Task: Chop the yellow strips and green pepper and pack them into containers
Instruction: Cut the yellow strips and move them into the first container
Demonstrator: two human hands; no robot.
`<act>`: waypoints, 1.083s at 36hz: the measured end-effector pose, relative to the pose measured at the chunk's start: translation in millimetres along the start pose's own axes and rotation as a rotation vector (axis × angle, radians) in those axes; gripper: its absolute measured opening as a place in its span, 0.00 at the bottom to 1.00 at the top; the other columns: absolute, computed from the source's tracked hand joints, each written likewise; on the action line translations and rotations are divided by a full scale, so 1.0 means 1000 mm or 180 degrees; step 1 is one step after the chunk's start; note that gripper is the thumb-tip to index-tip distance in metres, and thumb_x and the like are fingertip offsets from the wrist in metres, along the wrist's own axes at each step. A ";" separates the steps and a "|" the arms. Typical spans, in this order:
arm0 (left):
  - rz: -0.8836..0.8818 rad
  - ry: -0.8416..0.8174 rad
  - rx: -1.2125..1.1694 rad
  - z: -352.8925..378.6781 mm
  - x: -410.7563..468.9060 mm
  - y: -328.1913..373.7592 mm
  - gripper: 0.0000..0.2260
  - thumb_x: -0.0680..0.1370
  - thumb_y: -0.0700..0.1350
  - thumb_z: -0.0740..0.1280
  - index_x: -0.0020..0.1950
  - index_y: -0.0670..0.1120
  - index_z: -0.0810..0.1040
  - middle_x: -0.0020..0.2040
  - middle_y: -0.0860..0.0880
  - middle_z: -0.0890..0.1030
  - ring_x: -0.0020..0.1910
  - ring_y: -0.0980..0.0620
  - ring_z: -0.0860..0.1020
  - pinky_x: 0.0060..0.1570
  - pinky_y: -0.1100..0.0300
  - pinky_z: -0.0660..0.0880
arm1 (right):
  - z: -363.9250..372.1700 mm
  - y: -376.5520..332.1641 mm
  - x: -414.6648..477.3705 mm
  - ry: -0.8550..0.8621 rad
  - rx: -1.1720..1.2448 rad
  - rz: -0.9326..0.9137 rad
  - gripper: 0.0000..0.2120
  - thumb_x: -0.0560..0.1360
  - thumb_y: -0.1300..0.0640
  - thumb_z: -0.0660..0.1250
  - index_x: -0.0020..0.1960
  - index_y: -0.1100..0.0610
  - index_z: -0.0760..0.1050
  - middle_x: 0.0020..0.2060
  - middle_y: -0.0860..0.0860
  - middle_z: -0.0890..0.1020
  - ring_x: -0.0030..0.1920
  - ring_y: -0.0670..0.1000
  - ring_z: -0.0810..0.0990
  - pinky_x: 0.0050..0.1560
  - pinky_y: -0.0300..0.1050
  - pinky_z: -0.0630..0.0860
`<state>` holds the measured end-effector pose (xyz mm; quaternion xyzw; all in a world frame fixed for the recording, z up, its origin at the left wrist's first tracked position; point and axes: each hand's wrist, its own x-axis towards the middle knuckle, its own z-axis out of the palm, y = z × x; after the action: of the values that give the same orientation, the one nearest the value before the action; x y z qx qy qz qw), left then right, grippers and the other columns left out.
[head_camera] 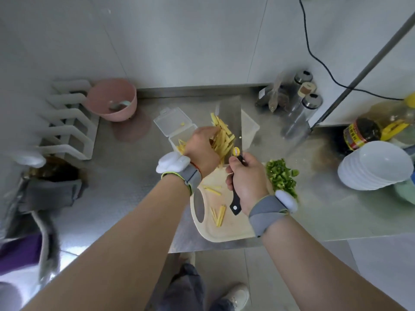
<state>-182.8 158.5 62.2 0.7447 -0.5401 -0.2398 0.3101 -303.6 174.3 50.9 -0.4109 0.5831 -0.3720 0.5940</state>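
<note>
You can read nothing here for certain. The round yellow-and-red sticker (237, 151) on the cleaver (229, 118) is a blur; the red-and-yellow label (354, 137) on the dark jar (368, 126) and the yellow label (393, 127) on the oil bottle (402, 112) carry print too smeared for you to make out
</note>
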 end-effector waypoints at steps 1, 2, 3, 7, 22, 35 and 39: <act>0.0004 0.0062 -0.0006 -0.004 0.004 -0.001 0.27 0.68 0.33 0.65 0.67 0.47 0.74 0.65 0.48 0.75 0.58 0.48 0.76 0.58 0.57 0.74 | 0.005 -0.003 0.003 -0.0014 -0.0016 -0.0065 0.09 0.78 0.60 0.60 0.41 0.53 0.73 0.32 0.52 0.75 0.21 0.48 0.68 0.21 0.36 0.66; 0.0008 0.0125 -0.0025 -0.010 0.010 -0.006 0.26 0.68 0.33 0.66 0.66 0.47 0.75 0.65 0.48 0.75 0.58 0.48 0.76 0.58 0.56 0.74 | 0.014 -0.005 0.007 -0.0045 -0.0022 -0.0127 0.09 0.78 0.60 0.60 0.41 0.52 0.73 0.31 0.52 0.75 0.22 0.49 0.68 0.21 0.36 0.66; 0.0022 0.0164 -0.0059 -0.016 0.016 -0.012 0.26 0.69 0.34 0.66 0.67 0.47 0.75 0.65 0.48 0.75 0.58 0.47 0.76 0.58 0.55 0.74 | 0.024 -0.007 0.011 -0.0067 -0.0039 -0.0184 0.09 0.78 0.60 0.60 0.41 0.52 0.73 0.31 0.51 0.75 0.23 0.50 0.68 0.22 0.37 0.66; 0.0008 0.0203 -0.0172 -0.034 0.039 -0.030 0.27 0.69 0.33 0.66 0.67 0.48 0.74 0.65 0.49 0.74 0.58 0.49 0.76 0.58 0.54 0.75 | 0.056 -0.008 0.027 -0.0048 -0.0334 -0.0422 0.05 0.77 0.57 0.60 0.43 0.55 0.72 0.33 0.52 0.75 0.33 0.56 0.71 0.34 0.49 0.69; -0.0695 -0.0017 -0.1398 -0.023 0.049 -0.071 0.22 0.70 0.29 0.62 0.58 0.50 0.77 0.53 0.46 0.81 0.48 0.51 0.80 0.49 0.59 0.78 | 0.077 0.045 0.047 0.0307 -0.1228 -0.1260 0.06 0.77 0.61 0.60 0.51 0.52 0.72 0.34 0.42 0.74 0.37 0.45 0.70 0.38 0.38 0.63; -0.0847 0.0634 -0.1287 -0.030 0.061 -0.066 0.07 0.72 0.40 0.64 0.45 0.52 0.74 0.40 0.51 0.80 0.40 0.49 0.79 0.38 0.58 0.77 | 0.072 0.048 0.050 0.0416 -0.1261 -0.1551 0.07 0.75 0.53 0.58 0.50 0.46 0.71 0.37 0.43 0.76 0.38 0.41 0.73 0.37 0.30 0.66; -0.0827 0.0664 -0.1068 -0.029 0.066 -0.069 0.04 0.72 0.44 0.66 0.44 0.53 0.74 0.38 0.56 0.76 0.36 0.57 0.75 0.32 0.65 0.69 | 0.070 0.049 0.050 0.0443 -0.1282 -0.1485 0.06 0.74 0.51 0.59 0.50 0.47 0.72 0.37 0.45 0.77 0.37 0.43 0.74 0.38 0.33 0.68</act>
<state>-97.2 117.2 31.3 0.7667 -0.3573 -0.2859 0.4502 -233.1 151.5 -15.2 -0.6165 0.5743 -0.4025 0.3580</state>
